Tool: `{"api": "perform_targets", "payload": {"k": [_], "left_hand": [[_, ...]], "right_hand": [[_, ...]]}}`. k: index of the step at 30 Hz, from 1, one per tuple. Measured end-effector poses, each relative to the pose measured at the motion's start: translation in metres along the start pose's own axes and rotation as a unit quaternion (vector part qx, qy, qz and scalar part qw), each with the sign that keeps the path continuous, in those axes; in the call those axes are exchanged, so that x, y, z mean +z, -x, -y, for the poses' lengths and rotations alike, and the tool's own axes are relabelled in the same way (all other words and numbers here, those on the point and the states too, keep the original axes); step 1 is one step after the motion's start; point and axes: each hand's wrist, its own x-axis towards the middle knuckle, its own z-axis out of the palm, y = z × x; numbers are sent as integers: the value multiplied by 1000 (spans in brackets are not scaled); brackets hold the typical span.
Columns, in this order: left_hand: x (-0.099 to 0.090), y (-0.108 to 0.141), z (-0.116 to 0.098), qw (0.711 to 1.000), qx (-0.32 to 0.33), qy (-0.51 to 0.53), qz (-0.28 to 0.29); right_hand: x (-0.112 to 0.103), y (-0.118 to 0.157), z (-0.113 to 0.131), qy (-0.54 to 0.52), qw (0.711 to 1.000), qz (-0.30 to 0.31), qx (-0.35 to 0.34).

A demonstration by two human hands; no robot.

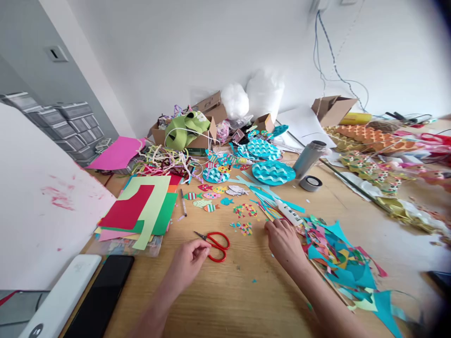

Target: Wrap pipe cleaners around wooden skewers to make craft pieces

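Left hand (192, 259) curls beside red scissors (212, 241), right hand (285, 241) beside a white tube (289, 213); whether either pinches anything, I cannot tell.

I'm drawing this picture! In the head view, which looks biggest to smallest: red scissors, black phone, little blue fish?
1. Black phone, helped by being nearest the camera
2. Red scissors
3. Little blue fish

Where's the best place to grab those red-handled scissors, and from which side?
Probably by the red loops of the scissors, coming from the right: they lie flat, with the loops on that side offering an easy hold, while the dark blades point left and away from the person.
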Motion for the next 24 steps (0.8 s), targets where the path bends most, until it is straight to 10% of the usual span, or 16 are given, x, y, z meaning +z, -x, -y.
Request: {"api": "perform_targets", "payload": {"k": [15,24], "left_hand": [[-33,-11,4,995,13,-18,-99],[-56,-39,-9,971,45,-191,-138]], "right_hand": [[9,1,-9,22,998,-37,-46],[-28,-6,6,-152,983,-102,-32]]}}
